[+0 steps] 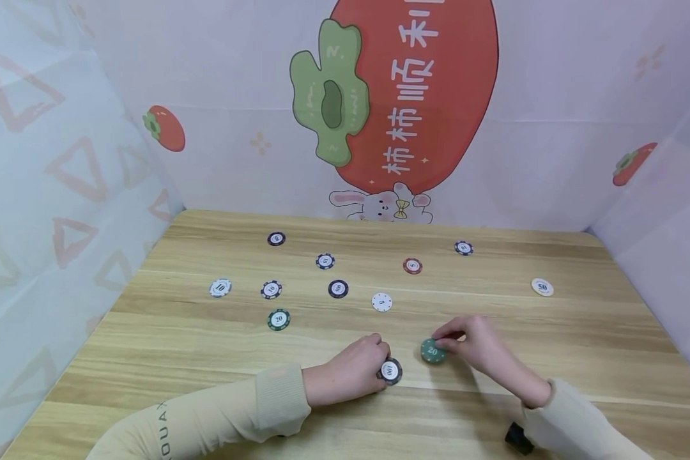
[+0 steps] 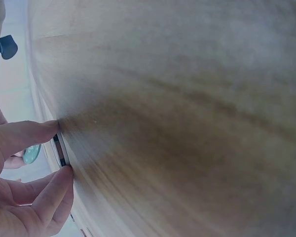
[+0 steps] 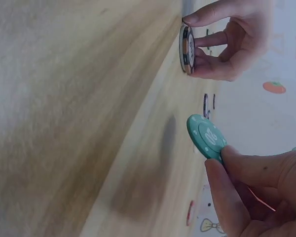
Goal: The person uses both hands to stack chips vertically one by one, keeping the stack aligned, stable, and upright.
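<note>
My left hand point(image 1: 351, 372) grips a black 100 poker chip point(image 1: 390, 370) by its edges near the table's front. In the right wrist view a pale layer shows under that chip, perhaps a second chip; I cannot tell. Between the thumb and finger of my right hand point(image 1: 485, 354) a green 20 poker chip point(image 1: 432, 351) is pinched at its rim. Seen from the right wrist, the green chip point(image 3: 206, 138) is tilted and raised off the table, with a shadow below. It is apart from the black chip, to its right in the head view.
Several chips lie scattered flat farther back on the wooden table point(image 1: 207, 345), among them a green-rimmed 20 chip point(image 1: 278, 319), a white 5 chip point(image 1: 382, 302), a red 5 chip point(image 1: 412, 266) and a white 50 chip point(image 1: 542, 287). A printed curtain point(image 1: 236, 172) stands behind.
</note>
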Demonstrator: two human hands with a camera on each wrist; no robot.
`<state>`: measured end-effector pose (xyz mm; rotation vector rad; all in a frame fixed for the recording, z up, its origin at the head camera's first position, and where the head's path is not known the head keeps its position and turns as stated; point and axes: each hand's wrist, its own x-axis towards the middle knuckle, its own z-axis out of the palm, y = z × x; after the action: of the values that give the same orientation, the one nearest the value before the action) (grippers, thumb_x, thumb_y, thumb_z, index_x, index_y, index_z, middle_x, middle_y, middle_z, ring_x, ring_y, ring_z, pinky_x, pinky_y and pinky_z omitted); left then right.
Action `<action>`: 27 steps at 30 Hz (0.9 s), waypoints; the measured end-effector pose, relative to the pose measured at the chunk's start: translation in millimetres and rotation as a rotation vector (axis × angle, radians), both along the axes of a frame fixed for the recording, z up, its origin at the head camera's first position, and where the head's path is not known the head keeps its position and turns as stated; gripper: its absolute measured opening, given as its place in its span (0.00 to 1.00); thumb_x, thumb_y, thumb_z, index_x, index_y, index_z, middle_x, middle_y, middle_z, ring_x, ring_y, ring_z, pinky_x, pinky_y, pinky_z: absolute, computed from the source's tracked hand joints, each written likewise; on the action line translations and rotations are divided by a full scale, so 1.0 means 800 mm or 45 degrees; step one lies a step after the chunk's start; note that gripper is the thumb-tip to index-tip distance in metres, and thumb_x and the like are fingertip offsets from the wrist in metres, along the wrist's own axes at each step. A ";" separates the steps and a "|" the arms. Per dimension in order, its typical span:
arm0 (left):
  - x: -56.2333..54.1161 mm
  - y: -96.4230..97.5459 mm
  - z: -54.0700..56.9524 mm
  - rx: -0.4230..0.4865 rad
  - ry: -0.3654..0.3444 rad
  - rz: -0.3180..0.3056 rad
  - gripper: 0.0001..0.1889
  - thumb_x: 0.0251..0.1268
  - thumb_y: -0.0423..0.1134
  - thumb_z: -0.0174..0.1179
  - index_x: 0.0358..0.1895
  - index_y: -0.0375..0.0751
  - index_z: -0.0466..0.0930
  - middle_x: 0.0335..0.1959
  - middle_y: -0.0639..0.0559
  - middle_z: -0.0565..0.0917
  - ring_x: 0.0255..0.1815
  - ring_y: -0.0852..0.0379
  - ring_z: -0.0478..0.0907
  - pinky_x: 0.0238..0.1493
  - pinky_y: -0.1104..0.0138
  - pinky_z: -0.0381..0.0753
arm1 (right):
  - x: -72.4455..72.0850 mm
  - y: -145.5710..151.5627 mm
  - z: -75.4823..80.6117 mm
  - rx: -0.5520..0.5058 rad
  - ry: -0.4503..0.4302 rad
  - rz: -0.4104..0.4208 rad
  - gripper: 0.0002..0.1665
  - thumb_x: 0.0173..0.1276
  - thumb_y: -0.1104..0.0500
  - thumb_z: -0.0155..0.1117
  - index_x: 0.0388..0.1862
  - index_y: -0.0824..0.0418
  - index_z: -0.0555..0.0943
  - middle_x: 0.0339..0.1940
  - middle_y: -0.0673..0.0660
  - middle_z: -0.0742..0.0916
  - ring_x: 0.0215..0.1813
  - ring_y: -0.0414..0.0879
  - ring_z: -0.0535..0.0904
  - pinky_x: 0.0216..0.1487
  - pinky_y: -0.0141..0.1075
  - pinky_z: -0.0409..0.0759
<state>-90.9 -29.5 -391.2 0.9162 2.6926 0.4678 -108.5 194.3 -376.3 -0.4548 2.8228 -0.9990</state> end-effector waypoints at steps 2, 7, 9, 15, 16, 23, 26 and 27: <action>0.000 0.000 0.000 -0.003 -0.001 0.001 0.17 0.45 0.40 0.70 0.38 0.37 0.78 0.30 0.55 0.72 0.29 0.66 0.67 0.33 0.77 0.71 | 0.000 -0.002 -0.002 -0.053 -0.047 0.014 0.05 0.52 0.66 0.68 0.29 0.59 0.85 0.28 0.50 0.86 0.31 0.40 0.78 0.29 0.29 0.75; 0.000 0.000 0.000 -0.012 0.010 -0.002 0.17 0.45 0.40 0.70 0.38 0.37 0.78 0.29 0.55 0.72 0.29 0.66 0.67 0.32 0.77 0.71 | 0.000 -0.007 -0.007 -0.218 -0.195 0.015 0.06 0.52 0.65 0.68 0.31 0.65 0.84 0.28 0.55 0.86 0.27 0.41 0.78 0.25 0.30 0.77; 0.000 0.000 0.000 -0.015 0.013 -0.005 0.17 0.45 0.40 0.69 0.38 0.38 0.78 0.29 0.56 0.72 0.29 0.66 0.67 0.32 0.77 0.71 | -0.001 -0.009 -0.010 -0.279 -0.244 0.019 0.07 0.53 0.65 0.68 0.32 0.67 0.84 0.29 0.57 0.86 0.27 0.42 0.79 0.25 0.30 0.78; -0.002 0.000 -0.001 -0.007 -0.002 -0.009 0.16 0.45 0.39 0.69 0.37 0.38 0.77 0.29 0.56 0.72 0.28 0.66 0.67 0.32 0.77 0.71 | 0.000 -0.016 -0.018 -0.458 -0.425 0.018 0.10 0.55 0.67 0.66 0.35 0.73 0.81 0.32 0.62 0.85 0.30 0.47 0.82 0.30 0.33 0.80; -0.002 0.000 -0.001 -0.004 -0.006 -0.009 0.16 0.45 0.39 0.69 0.37 0.37 0.77 0.29 0.56 0.72 0.28 0.66 0.67 0.32 0.77 0.71 | 0.000 -0.017 -0.019 -0.480 -0.449 0.012 0.11 0.55 0.68 0.65 0.36 0.74 0.81 0.32 0.63 0.85 0.31 0.47 0.82 0.30 0.34 0.81; -0.003 -0.001 -0.002 -0.001 0.006 -0.021 0.15 0.46 0.40 0.69 0.37 0.38 0.78 0.28 0.56 0.71 0.27 0.67 0.66 0.30 0.77 0.69 | 0.003 -0.026 -0.026 -0.556 -0.561 -0.020 0.12 0.55 0.69 0.64 0.37 0.76 0.79 0.30 0.61 0.84 0.31 0.47 0.82 0.32 0.36 0.81; -0.003 -0.001 -0.002 0.002 0.014 -0.022 0.15 0.46 0.40 0.68 0.36 0.38 0.78 0.27 0.57 0.71 0.26 0.67 0.65 0.28 0.77 0.68 | 0.004 -0.031 -0.028 -0.572 -0.589 -0.025 0.12 0.55 0.69 0.64 0.37 0.77 0.79 0.29 0.60 0.84 0.30 0.45 0.82 0.32 0.36 0.81; -0.003 0.000 -0.002 0.002 0.016 -0.022 0.14 0.46 0.40 0.68 0.36 0.38 0.78 0.27 0.57 0.71 0.26 0.67 0.65 0.28 0.78 0.68 | 0.004 -0.032 -0.028 -0.575 -0.595 -0.026 0.11 0.55 0.70 0.64 0.37 0.77 0.79 0.29 0.60 0.84 0.30 0.45 0.81 0.32 0.36 0.81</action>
<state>-93.2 -29.7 -392.9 0.9457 2.6940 0.4619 -105.0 168.4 -398.9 -0.1913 2.1925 -1.5228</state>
